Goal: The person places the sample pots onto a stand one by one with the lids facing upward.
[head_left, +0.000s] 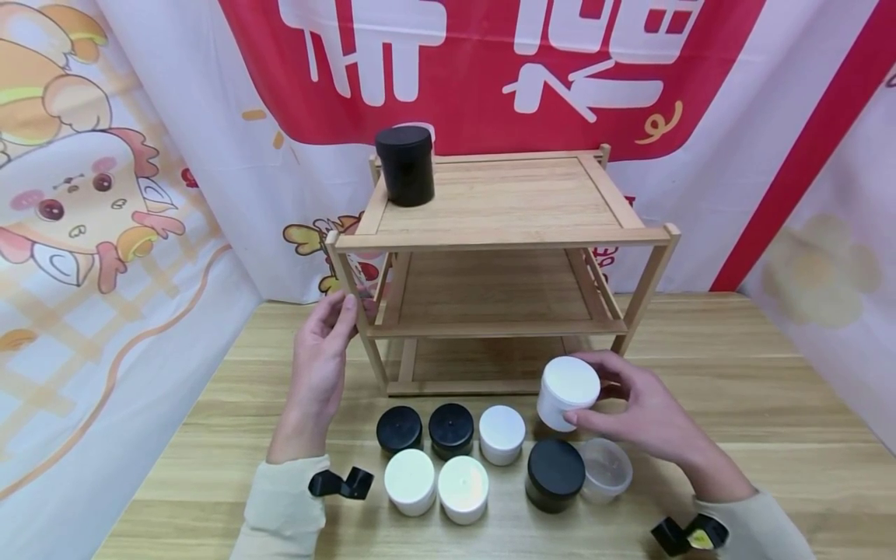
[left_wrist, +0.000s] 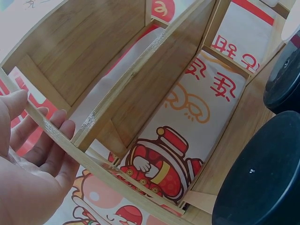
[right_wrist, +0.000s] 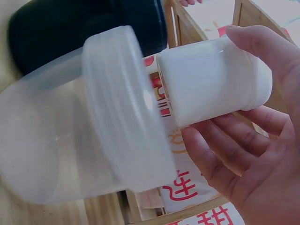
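My right hand (head_left: 640, 400) holds a white lidded jar (head_left: 568, 393), thumb on one side and fingers on the other. The right wrist view shows this white jar (right_wrist: 211, 79) lying sideways across the picture, close to a translucent jar (right_wrist: 112, 117). At the left front post of a three-tier wooden shelf (head_left: 490, 237), my left hand (head_left: 325, 342) grips the upright. In the left wrist view, the left hand's thumb (left_wrist: 16, 103) is on the near side of the post, with the other fingers behind it. A tall black jar (head_left: 406, 167) stands on the top tier, at its left.
Before the shelf stand two small black jars (head_left: 399, 430), white jars (head_left: 501, 435), a larger black jar (head_left: 554, 474) and the translucent jar (head_left: 605, 469) on the wood-grain table (head_left: 231, 435). Printed cloth (head_left: 182, 85) hangs behind and at the sides.
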Tool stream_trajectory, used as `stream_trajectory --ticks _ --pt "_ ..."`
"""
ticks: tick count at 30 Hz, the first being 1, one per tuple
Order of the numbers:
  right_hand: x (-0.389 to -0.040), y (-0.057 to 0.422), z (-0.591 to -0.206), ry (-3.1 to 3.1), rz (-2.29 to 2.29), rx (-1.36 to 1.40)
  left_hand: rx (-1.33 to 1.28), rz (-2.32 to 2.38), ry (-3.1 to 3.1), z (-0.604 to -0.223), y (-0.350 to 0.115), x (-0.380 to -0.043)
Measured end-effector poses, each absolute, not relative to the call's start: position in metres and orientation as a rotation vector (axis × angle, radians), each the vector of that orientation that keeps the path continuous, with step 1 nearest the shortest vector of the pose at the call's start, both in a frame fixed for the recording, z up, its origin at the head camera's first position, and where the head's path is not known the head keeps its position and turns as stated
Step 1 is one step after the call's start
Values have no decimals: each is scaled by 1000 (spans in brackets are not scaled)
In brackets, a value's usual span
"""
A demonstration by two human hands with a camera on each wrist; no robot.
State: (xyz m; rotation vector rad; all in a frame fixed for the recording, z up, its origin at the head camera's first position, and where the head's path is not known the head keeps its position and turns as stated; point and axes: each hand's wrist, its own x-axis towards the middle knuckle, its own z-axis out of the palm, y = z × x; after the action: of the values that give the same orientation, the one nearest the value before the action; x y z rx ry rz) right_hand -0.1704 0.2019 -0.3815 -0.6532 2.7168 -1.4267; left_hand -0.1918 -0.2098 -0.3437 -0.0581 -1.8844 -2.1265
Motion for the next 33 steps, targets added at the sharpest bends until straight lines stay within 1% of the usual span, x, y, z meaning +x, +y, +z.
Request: stream_trajectory --ticks 6,13,23,33 --pt "-167 201 -372 2728 -1451 -682 -65 -2151 -1866 -344 -211 -193" --pt "-168 199 -349 2710 -1523 -797 -78 -2150 -1873 -343 -212 -192" --pt "-170 198 -312 2606 -1488 -717 -70 -2150 -1889 -345 -211 -191" --pt "-174 196 -286 2503 -1430 -686 -66 -2146 -1878 -345 -210 -191"
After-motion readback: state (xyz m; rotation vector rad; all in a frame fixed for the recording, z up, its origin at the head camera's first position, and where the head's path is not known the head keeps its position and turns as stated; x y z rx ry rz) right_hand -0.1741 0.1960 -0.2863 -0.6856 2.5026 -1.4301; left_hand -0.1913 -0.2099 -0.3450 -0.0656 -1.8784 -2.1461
